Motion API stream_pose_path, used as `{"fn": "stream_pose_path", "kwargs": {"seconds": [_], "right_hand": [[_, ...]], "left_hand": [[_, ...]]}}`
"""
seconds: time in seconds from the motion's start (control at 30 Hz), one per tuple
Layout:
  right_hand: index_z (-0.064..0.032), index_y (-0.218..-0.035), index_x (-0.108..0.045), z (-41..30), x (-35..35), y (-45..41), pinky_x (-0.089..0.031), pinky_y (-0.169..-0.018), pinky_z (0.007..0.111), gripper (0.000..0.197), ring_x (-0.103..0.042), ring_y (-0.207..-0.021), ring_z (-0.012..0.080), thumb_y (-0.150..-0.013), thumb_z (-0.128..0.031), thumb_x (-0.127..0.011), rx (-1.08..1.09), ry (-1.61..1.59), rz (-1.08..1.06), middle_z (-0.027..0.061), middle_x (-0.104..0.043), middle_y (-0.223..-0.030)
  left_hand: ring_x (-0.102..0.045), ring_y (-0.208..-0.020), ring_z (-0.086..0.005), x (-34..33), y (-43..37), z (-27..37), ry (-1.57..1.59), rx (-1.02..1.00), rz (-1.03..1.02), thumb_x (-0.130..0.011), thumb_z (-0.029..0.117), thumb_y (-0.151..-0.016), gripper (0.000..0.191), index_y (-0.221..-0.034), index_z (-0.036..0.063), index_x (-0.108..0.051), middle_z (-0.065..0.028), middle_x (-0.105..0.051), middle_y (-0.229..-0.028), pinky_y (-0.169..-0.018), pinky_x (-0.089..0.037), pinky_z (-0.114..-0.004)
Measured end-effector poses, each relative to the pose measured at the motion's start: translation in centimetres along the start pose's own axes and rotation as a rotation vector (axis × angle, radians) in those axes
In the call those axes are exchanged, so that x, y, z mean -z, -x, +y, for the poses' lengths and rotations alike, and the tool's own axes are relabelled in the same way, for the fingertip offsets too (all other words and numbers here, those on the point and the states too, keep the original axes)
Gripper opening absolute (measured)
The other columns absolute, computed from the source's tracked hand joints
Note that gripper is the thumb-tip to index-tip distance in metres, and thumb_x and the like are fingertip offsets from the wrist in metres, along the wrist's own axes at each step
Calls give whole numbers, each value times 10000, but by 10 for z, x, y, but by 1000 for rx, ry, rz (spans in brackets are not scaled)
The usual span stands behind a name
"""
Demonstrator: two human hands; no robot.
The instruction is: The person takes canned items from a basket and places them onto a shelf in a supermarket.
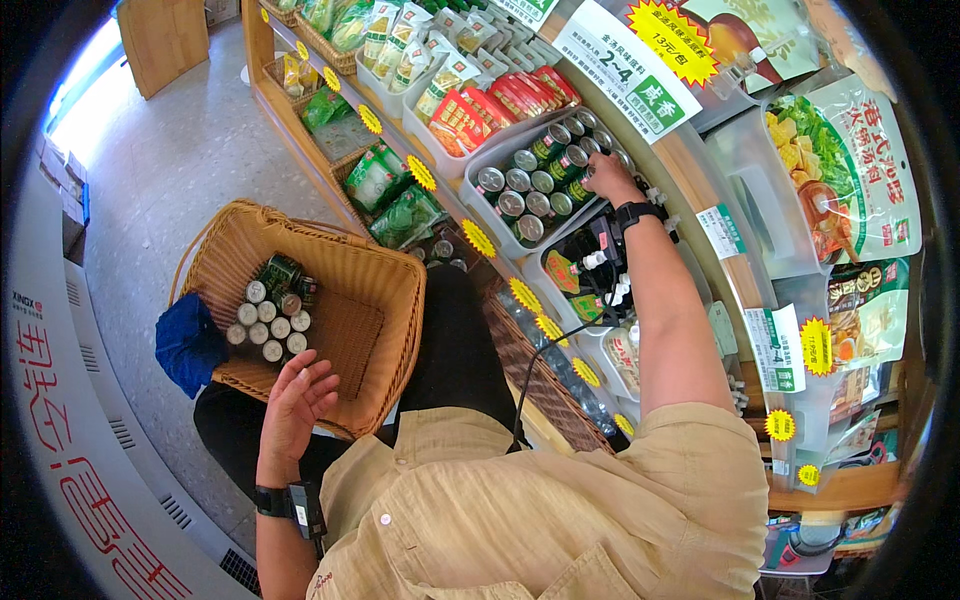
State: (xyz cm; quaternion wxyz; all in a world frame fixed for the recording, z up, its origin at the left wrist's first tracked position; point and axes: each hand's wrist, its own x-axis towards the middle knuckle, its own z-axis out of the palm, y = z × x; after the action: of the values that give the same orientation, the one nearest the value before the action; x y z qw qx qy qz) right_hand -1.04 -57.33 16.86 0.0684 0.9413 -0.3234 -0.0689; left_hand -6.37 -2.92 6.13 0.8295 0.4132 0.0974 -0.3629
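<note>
My right hand (609,178) reaches into a translucent plastic bin (480,214) of small dark green cans (538,181) with silver tops. Its fingers are down among the cans at the bin's right side; whether they grip one is hidden. My left hand (300,397), empty with fingers apart, hovers over the near rim of a tan wicker basket (375,285). Inside that basket, several similar cans (280,327) stand grouped at the left, and another lies on its side behind them. A blue cloth or bag (190,343) hangs over the basket's left edge.
Neighbouring shelf bins hold red packets (469,116), pale food packets (412,67) and dark bottles (600,244). Higher shelves at the right carry large soup-base pouches (847,180). A white chest freezer (97,450) flanks the tiled floor (217,150) at the left. A black cable (529,375) crosses the shelf front.
</note>
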Motion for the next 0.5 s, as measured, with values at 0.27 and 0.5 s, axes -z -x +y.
{"fn": "stream_pose_path", "kwargs": {"seconds": [0.27,0.5], "right_hand": [[-59,-1068,-513,6,1,-5,-438,-877,424,450,-467,-1078,354,-688,-186,-718,18,-91,-78,211,-425,-1199],[-36,-1068,-474,-1,-1,-1,-428,-882,440,510,-462,-1084,370,-651,-154,-745,-24,-65,-12,220,-406,-1208]], "left_hand": [[-584,-934,-188,0,-1,-1,-4,16,12,-524,168,-867,373,-1206,48,-429,-99,-552,-1086,-754,-507,-282],[-582,-938,-184,2,0,0,-1,12,8,-521,168,-868,372,-1209,50,-426,-96,-551,-1085,-753,-502,-280]]}}
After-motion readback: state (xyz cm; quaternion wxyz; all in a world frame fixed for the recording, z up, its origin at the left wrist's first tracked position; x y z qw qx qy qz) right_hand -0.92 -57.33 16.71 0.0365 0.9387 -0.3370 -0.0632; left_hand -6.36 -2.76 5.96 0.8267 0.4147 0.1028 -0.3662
